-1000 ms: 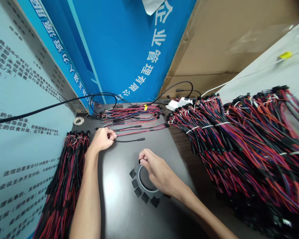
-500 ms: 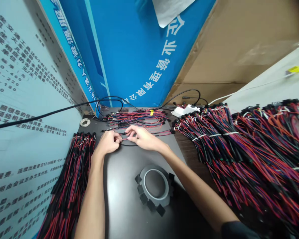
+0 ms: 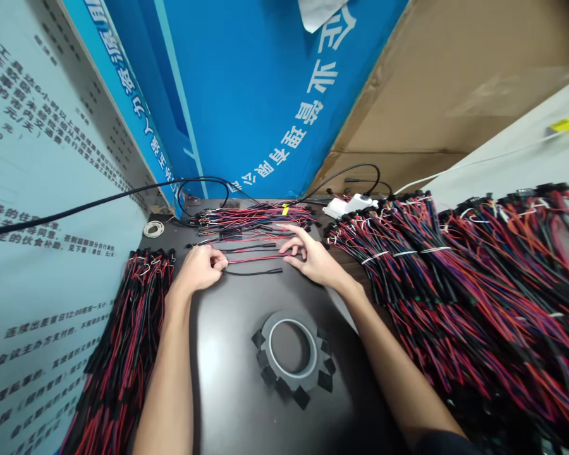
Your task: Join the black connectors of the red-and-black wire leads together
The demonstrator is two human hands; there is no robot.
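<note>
Watching left hand (image 3: pixel 200 272), left of center, fingertips clamped on red wire (image 3: pixel 253 260) at frame center; right hand (image 3: pixel 318 262), just right of center, has moved off rightward, exposing wire between; index apart from thumb, I can't tell grip.

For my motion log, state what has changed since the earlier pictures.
The right hand moved from the tape roll forward to beside the left hand, then rightward along the red wires. The left hand still pinches the wires; the tape roll stayed put.

Slim red wires (image 3: pixel 255 259), nearly straight, crosswise
</note>
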